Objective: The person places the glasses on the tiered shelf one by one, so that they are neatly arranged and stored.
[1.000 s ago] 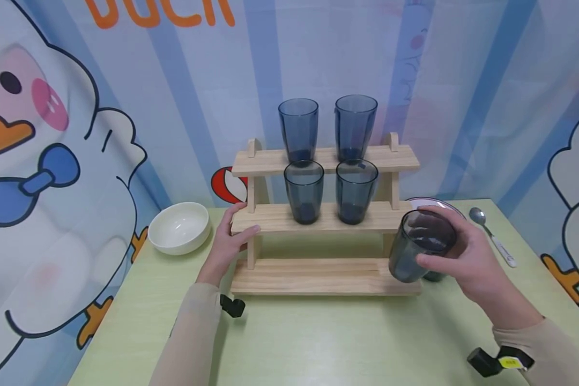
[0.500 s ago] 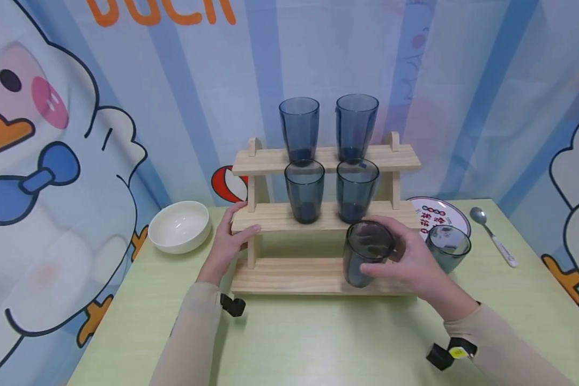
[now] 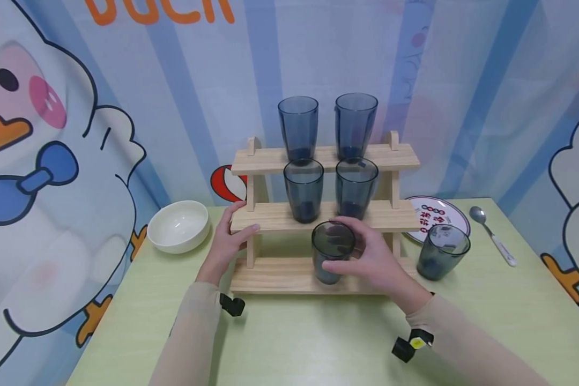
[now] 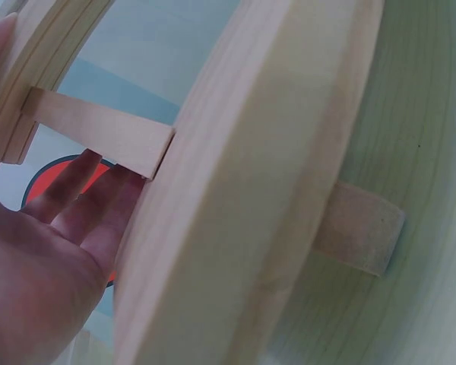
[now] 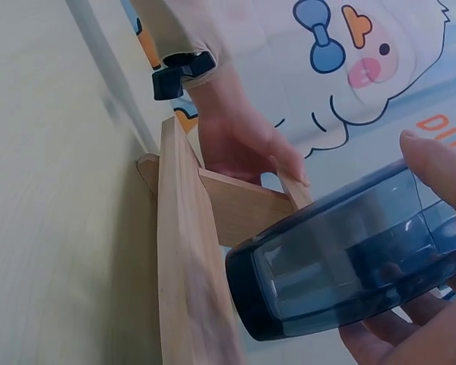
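Note:
A dark blue-grey glass tumbler (image 3: 329, 262) is held upright in my right hand (image 3: 373, 262), at the bottom board of a three-tier wooden shelf (image 3: 275, 276). In the right wrist view the tumbler's base (image 5: 258, 296) is close to the board; whether they touch I cannot tell. My left hand (image 3: 224, 246) grips the left end of the middle board, thumb on top. The left wrist view shows its fingers (image 4: 91, 205) behind the wooden upright (image 4: 106, 133). Two like tumblers (image 3: 304, 190) stand on the middle board and two more (image 3: 298, 128) on the top one.
Another tumbler (image 3: 441, 254) stands on the table (image 3: 299, 343) right of the shelf. Behind it lies a plate (image 3: 455, 214) with red print, and a spoon (image 3: 494, 238) lies farther right. A white bowl (image 3: 178, 228) sits left of the shelf. A printed curtain (image 3: 198, 107) hangs behind.
My right hand has carried the tumbler leftward from the shelf's right end to near the middle of the bottom board, uncovering the plate and the other tumbler. My left hand has stayed put.

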The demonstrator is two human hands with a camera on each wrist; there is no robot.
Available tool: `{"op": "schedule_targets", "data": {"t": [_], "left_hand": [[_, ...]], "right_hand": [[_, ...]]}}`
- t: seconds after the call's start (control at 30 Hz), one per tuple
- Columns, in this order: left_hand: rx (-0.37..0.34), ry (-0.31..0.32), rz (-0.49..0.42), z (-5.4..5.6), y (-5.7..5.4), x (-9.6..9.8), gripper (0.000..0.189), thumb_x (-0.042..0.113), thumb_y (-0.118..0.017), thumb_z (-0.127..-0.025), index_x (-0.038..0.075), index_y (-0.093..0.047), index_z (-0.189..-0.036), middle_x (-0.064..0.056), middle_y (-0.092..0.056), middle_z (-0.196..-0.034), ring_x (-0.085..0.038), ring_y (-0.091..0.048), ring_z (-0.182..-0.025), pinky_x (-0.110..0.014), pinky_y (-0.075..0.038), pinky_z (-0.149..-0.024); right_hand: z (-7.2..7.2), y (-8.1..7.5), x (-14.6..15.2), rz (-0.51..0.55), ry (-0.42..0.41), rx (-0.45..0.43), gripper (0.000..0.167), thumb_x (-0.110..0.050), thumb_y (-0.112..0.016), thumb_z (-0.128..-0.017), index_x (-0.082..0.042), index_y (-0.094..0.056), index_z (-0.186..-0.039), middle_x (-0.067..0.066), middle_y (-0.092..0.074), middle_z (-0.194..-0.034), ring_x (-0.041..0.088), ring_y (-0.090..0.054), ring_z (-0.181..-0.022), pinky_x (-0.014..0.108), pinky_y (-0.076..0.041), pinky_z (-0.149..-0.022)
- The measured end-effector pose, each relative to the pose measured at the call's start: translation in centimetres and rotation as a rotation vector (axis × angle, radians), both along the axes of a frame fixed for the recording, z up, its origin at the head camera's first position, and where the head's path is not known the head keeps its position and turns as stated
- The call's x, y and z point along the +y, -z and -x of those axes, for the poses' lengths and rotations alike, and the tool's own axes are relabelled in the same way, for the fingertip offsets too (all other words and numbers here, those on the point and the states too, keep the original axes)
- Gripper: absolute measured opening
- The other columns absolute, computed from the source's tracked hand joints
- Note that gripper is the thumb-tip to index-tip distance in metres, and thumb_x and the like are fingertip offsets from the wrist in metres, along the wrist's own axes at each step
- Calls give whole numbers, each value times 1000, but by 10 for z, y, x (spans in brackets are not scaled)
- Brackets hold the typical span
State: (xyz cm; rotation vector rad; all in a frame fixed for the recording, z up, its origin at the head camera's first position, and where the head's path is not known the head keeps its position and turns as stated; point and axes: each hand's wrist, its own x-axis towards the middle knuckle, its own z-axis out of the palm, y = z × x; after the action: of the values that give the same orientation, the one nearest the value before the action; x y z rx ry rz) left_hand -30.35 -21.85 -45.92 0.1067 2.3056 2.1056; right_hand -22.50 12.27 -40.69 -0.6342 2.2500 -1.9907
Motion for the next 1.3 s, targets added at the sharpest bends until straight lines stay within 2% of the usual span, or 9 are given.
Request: {"op": "schedule_targets", "data": {"t": [0.2,0.63,1.0,1.3], "left_hand": [[9,7,1,1,-1,1,68,26,-76,-99,37,-39,-155,-10,-41,-156,-37,-55,-128,-60,-49,-107],[4,6,5,1,-2,3,68,26,-75,-99,36,-39,-156,-10,-41,-156,-37,-54,-129,-60,-48,-108],[15,9,-11,-1,-6,4,68,22,-75,-100,35,-39,-156,-12,-43,-154,-35,-56,-125,-57,-51,-105],[-2,3,-4,-2,-3,1,68,25,-75,-99,37,-39,-156,-10,-42,-156,-36,-56,-127,-59,-49,-107]], "right_hand": [[6,5,-13,13,0,15,80,-6,-92,-78,-14,-55,-149,13,-61,-139,29,-66,-116,31,-58,-91],[12,15,-26,-24,8,31,78,-10,-95,-77,-18,-57,-146,9,-63,-139,32,-65,-120,36,-57,-94],[12,18,-34,-5,5,15,83,-5,-93,-78,-16,-53,-150,10,-55,-146,34,-63,-125,42,-56,-99],[9,22,-42,-33,8,37,81,-12,-94,-78,-23,-55,-148,6,-59,-143,30,-64,-124,43,-56,-97]]}}
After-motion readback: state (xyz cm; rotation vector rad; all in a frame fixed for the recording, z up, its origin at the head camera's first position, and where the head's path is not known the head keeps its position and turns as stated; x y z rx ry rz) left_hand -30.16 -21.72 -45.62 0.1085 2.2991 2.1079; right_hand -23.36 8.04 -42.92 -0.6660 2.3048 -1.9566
